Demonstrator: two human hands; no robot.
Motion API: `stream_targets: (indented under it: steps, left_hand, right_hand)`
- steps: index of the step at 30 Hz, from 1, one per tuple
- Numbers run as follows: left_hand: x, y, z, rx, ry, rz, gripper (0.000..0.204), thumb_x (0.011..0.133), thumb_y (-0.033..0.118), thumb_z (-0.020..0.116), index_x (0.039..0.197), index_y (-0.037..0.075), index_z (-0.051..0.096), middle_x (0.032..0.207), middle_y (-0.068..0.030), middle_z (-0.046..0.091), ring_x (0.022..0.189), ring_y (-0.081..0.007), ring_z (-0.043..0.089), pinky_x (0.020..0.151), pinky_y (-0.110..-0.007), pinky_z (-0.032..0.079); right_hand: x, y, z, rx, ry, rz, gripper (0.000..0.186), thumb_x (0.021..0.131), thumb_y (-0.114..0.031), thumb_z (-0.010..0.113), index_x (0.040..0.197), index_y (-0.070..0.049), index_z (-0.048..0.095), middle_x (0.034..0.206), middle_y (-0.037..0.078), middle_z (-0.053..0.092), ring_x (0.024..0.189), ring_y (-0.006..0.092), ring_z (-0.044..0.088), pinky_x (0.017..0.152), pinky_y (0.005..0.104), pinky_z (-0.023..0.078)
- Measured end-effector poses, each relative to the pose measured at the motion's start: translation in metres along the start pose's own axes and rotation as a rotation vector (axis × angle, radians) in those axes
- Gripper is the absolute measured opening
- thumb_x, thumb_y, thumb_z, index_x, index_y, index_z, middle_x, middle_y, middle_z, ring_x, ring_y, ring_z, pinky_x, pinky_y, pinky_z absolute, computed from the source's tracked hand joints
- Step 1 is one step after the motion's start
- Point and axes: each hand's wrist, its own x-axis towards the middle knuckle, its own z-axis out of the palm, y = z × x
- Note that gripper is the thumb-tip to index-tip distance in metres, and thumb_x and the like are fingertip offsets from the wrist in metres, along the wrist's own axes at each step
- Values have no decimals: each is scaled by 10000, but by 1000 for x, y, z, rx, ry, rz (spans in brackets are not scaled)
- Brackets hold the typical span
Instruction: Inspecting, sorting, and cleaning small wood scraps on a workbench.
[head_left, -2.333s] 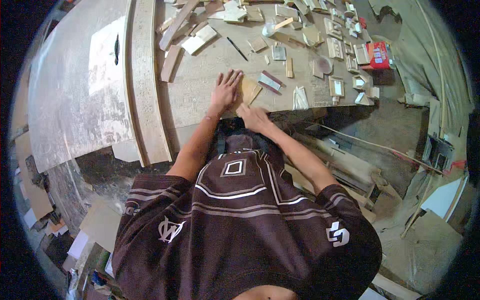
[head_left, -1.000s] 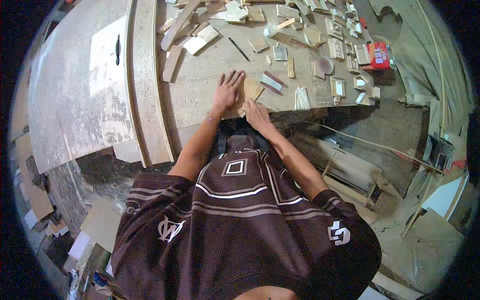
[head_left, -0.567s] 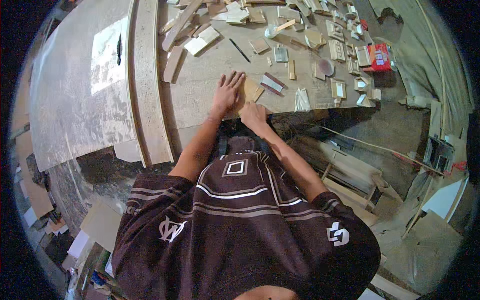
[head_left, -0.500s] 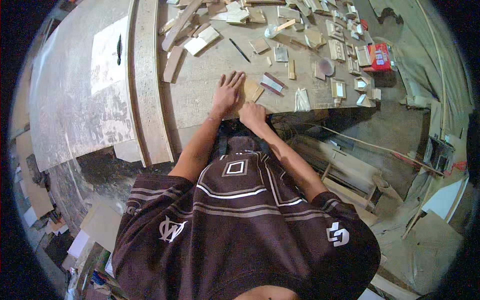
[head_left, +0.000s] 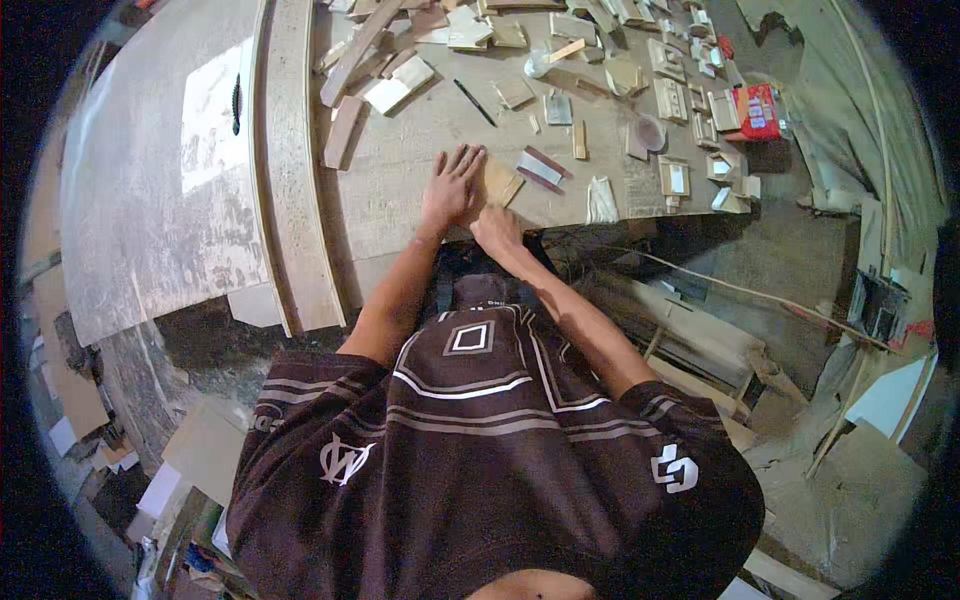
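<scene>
My left hand [head_left: 453, 188] lies flat near the front edge of the workbench, its fingers stretched away from me. Beside it is a small yellowish wooden piece [head_left: 503, 184], which the hand's edge appears to touch. At the near end of that piece my right hand [head_left: 497, 231] is closed with the knuckles up; whatever it may hold is hidden under the fingers. Just right of the wooden piece rests a reddish-brown block with a grey strip [head_left: 541, 168]. Farther right, at the bench edge, is a crumpled white cloth [head_left: 601, 201]. A slim black pen-like stick [head_left: 474, 102] lies beyond my left hand.
Wood offcuts [head_left: 400, 85] are heaped at the back of the workbench [head_left: 390, 205]. Several small wooden assemblies [head_left: 675, 178] line its right side, near a red package [head_left: 760, 112]. Long wooden strips [head_left: 295, 180] and a large panel [head_left: 150, 220] lie on the left.
My right hand has shifted slightly left along the near end of the wooden piece. My left hand stays flat in nearly the same place. The whole view has moved a little.
</scene>
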Motion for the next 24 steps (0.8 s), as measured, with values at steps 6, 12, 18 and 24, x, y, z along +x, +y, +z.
stream_targets:
  steps: [6, 12, 18, 24]
  left_hand:
    - [1, 3, -8, -51, 31, 21, 688, 919, 246, 510, 1559, 128, 289, 1613, -38, 311, 1489, -281, 271, 1204, -546, 175]
    - [-5, -8, 2, -49, 29, 9, 682, 923, 246, 505, 1562, 143, 288, 1611, -23, 314, 1485, -274, 278, 1205, -539, 178]
    - [-1, -8, 8, -5, -21, 31, 741, 879, 240, 553, 1564, 153, 284, 1614, -17, 310, 1486, -262, 278, 1203, -532, 193]
    - [-1, -10, 10, 13, -9, 19, 772, 852, 220, 577, 1565, 165, 286, 1619, -6, 299, 1488, -249, 275, 1205, -530, 193]
  right_hand:
    - [-7, 11, 21, -90, -51, -272, 287, 830, -197, 639, 981, 47, 657, 959, 275, 665, 873, 444, 677, 763, 513, 564]
    - [-1, 14, -29, 81, 38, -101, 352, 872, -308, 579, 863, 31, 670, 852, 291, 656, 760, 470, 649, 703, 561, 499]
    - [34, 94, -93, 268, 531, 141, 346, 915, -358, 639, 881, -21, 707, 801, 220, 660, 767, 348, 682, 657, 475, 506]
    - [6, 60, -51, 63, 183, -298, 202, 859, -298, 691, 934, -119, 750, 888, 125, 692, 832, 348, 680, 738, 451, 540]
